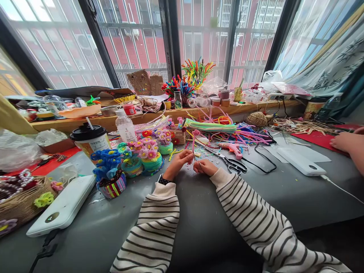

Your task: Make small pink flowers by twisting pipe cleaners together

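Note:
A pink pipe-cleaner flower (196, 132) stands upright on its pink stem (193, 145) over the middle of the desk. My left hand (179, 163) is closed, thumb and fingers pinching the lower stem. Close against it, my right hand (205, 167) is also closed, around a thin dark piece at the stem's foot that is too small to name. Just right of my hands lie large scissors (231, 163) with black handles, blades pointing away to the left. Behind these rests a pink glue gun (231, 149).
Left are pipe-cleaner flower pots (152, 163), a blue one (110, 185), a lidded cup (91, 140), a bottle (125, 127) and a white power bank (64, 206). Loose pipe cleaners (250, 132) lie behind. Right are another power bank (300, 161) and another person's hand (345, 142).

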`<state>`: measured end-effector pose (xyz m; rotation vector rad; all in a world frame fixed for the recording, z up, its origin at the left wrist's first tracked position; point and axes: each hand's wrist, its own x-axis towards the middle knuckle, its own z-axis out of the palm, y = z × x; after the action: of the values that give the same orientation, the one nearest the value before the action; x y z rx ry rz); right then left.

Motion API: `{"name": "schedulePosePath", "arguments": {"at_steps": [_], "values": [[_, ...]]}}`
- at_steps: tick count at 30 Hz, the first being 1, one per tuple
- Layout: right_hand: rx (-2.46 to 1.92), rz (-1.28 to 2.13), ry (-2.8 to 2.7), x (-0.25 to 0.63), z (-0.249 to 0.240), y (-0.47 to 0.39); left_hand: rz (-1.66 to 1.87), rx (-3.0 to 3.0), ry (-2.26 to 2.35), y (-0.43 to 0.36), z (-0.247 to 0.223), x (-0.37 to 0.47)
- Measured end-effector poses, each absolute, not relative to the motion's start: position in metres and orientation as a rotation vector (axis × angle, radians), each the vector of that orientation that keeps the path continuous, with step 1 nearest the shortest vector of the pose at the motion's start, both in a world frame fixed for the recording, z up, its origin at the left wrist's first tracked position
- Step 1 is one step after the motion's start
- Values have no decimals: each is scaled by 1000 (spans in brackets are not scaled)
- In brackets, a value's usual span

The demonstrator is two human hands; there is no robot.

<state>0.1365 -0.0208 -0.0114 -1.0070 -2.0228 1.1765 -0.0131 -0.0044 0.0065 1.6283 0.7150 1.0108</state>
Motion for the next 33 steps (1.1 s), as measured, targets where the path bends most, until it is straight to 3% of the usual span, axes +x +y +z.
{"name": "schedulePosePath", "arguments": {"at_steps": [5, 24, 33], "values": [[-1054, 1101, -1997, 138, -9, -21, 1032, 1608, 715, -3, 5, -14], [-917, 1514, -1914, 143, -12, -15, 874, 1722, 698, -8, 12, -15], [-971, 1469, -1786, 146, -10, -15, 887, 1690, 692, -8, 12, -14]]}}
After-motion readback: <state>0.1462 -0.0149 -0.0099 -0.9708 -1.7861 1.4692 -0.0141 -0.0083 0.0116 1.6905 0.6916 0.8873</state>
